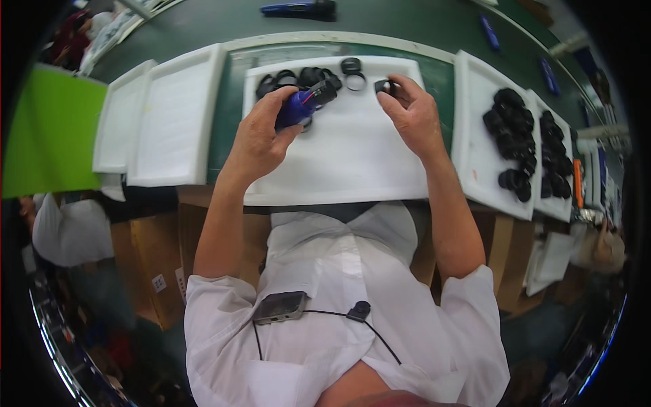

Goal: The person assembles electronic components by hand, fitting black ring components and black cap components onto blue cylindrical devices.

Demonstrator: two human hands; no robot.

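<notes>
My left hand is closed around a blue cylindrical tool body, whose black end carries a thin red line and points up to the right. Its exact kind I cannot make out. In my right hand a small black ring is pinched between thumb and fingers, apart from the blue body. Both hands are over a white tray. Several black rings lie along the tray's far side, partly hidden behind the left hand and the blue body. Two more rings are nearer the tray's middle.
White trays stand at the left, beside a green panel. At the right, another white tray bears several black round parts. Blue-and-black tools lie on the far green table. Cardboard boxes stand below.
</notes>
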